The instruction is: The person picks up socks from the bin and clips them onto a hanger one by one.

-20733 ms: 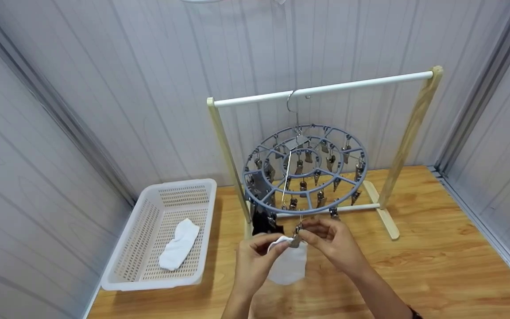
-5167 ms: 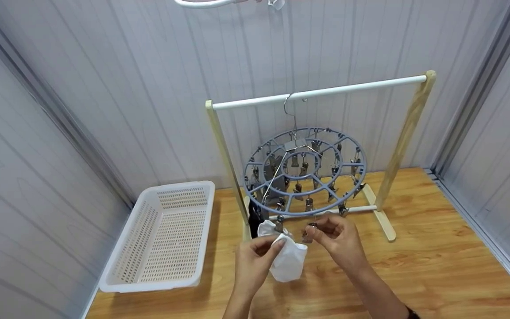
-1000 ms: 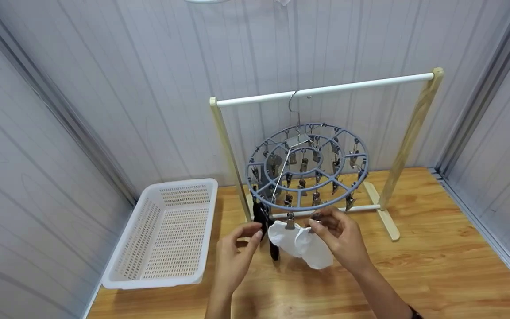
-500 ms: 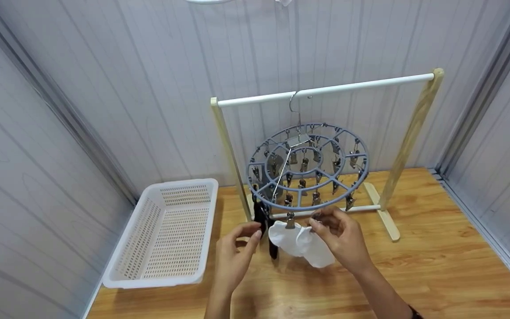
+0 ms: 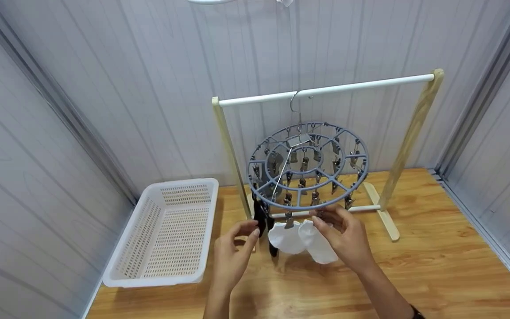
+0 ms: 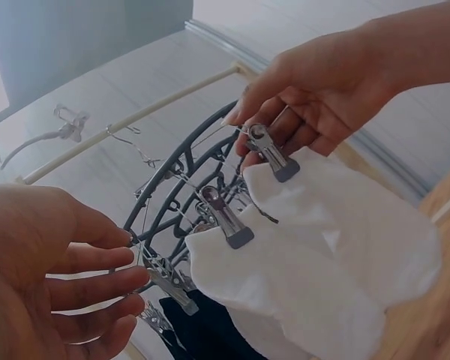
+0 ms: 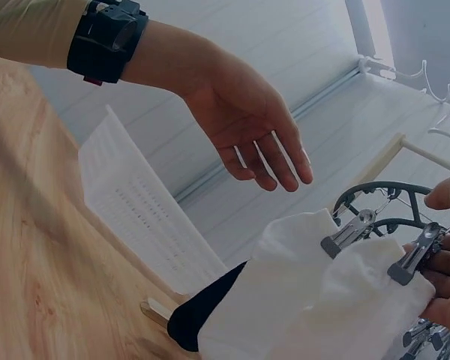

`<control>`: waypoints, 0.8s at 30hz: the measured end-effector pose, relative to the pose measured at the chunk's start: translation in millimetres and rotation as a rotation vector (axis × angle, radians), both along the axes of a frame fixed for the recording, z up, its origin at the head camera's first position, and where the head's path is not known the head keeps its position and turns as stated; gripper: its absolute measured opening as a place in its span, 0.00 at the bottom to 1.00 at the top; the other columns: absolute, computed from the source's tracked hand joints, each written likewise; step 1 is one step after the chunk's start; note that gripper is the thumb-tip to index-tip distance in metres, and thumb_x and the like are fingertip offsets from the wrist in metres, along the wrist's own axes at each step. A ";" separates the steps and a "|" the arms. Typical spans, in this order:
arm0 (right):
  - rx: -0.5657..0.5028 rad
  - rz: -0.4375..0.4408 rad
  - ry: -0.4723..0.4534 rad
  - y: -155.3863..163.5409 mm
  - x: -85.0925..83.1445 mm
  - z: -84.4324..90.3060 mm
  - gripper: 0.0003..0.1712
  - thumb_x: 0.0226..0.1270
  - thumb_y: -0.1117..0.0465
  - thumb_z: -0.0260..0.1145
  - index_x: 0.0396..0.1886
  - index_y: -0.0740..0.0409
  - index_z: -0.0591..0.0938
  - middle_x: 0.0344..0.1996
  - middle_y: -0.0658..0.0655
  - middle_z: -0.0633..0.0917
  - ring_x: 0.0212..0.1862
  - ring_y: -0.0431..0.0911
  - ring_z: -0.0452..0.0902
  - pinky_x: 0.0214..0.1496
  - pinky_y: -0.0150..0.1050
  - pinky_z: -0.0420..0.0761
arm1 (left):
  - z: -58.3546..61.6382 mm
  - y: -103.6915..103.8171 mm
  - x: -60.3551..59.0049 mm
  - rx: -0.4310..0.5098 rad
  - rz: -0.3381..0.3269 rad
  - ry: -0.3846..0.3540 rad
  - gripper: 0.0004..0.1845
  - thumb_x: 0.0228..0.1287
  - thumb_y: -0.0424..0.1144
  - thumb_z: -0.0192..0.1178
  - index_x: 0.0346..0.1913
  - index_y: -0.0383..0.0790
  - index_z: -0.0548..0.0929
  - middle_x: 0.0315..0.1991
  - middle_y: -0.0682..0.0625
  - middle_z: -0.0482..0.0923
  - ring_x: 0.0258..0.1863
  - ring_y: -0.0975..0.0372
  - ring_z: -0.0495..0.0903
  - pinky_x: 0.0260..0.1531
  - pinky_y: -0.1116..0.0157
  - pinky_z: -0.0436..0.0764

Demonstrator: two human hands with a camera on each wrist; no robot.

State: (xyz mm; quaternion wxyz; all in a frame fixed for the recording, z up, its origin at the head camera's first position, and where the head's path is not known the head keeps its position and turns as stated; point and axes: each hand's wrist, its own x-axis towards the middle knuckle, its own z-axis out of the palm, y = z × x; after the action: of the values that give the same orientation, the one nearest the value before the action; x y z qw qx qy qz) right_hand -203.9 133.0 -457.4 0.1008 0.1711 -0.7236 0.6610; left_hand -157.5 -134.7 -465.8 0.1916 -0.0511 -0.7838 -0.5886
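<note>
Two white socks hang side by side from metal clips on a round blue-grey clip hanger (image 5: 299, 207). The left white sock (image 5: 287, 240) hangs from a clip (image 6: 226, 219) in full view. My right hand (image 5: 345, 237) is at the clip (image 6: 274, 156) of the right white sock (image 5: 318, 246), thumb and fingers parted around its top; whether they touch it is hard to tell. My left hand (image 5: 233, 252) holds nothing, its fingers loosely bent beside a black sock (image 5: 259, 219). That black sock and another dark one hang left of the white pair, partly hidden.
The hanger hooks over the white bar (image 5: 361, 85) of a wooden-legged rack (image 5: 414, 133). A white slotted basket (image 5: 208, 239) stands on the wooden table (image 5: 436, 266) at left. Several more metal clips dangle under the rings. Panelled walls enclose the table's back and sides.
Earlier, a white sock lay in the basket; later both hands held one at the clips. Now both white socks hang clipped. Over the last second, my right hand loosened and the right sock swung slightly rightward.
</note>
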 end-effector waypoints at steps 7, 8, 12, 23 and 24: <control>0.062 -0.048 0.003 2.7 -1.9 5.2 0.16 0.73 0.62 0.74 0.57 0.59 0.86 0.51 0.54 0.89 0.56 0.48 0.86 0.64 0.36 0.81 | 3.2 -5.4 -1.8 -0.004 0.031 -0.010 0.10 0.73 0.40 0.69 0.53 0.44 0.89 0.43 0.52 0.90 0.44 0.59 0.87 0.43 0.64 0.86; 0.068 -0.051 0.000 3.0 -2.1 5.7 0.17 0.73 0.61 0.74 0.58 0.60 0.86 0.52 0.54 0.89 0.57 0.47 0.86 0.64 0.35 0.80 | 3.3 -6.2 -1.8 -0.003 0.036 -0.016 0.10 0.73 0.40 0.70 0.53 0.44 0.89 0.43 0.53 0.90 0.44 0.60 0.86 0.43 0.63 0.86; 0.085 -0.061 0.017 4.0 -1.8 7.3 0.20 0.73 0.61 0.74 0.60 0.62 0.85 0.54 0.55 0.89 0.60 0.47 0.84 0.66 0.33 0.78 | 3.6 -9.4 -2.2 0.004 0.051 -0.027 0.10 0.73 0.41 0.70 0.52 0.43 0.89 0.43 0.52 0.89 0.44 0.60 0.85 0.43 0.63 0.85; 0.118 -0.088 0.128 6.6 -2.4 6.9 0.22 0.73 0.61 0.74 0.63 0.57 0.84 0.61 0.55 0.87 0.65 0.49 0.81 0.69 0.33 0.75 | 2.8 -14.4 -1.4 -0.006 0.080 -0.036 0.09 0.73 0.40 0.70 0.52 0.46 0.89 0.44 0.52 0.90 0.44 0.61 0.86 0.44 0.63 0.86; 0.143 -0.100 0.147 7.2 -2.1 6.5 0.23 0.72 0.61 0.75 0.64 0.55 0.84 0.61 0.54 0.87 0.66 0.47 0.81 0.69 0.33 0.74 | 2.8 -14.6 -1.4 -0.006 0.080 -0.033 0.09 0.73 0.40 0.70 0.52 0.45 0.89 0.44 0.52 0.90 0.44 0.61 0.86 0.44 0.63 0.86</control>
State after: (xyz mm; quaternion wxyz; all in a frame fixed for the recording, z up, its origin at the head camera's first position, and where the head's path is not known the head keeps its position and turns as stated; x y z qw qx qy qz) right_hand -206.0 140.1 -451.0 0.1738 0.1895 -0.7674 0.5874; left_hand -158.9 -149.3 -462.9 0.2017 -0.0106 -0.7899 -0.5791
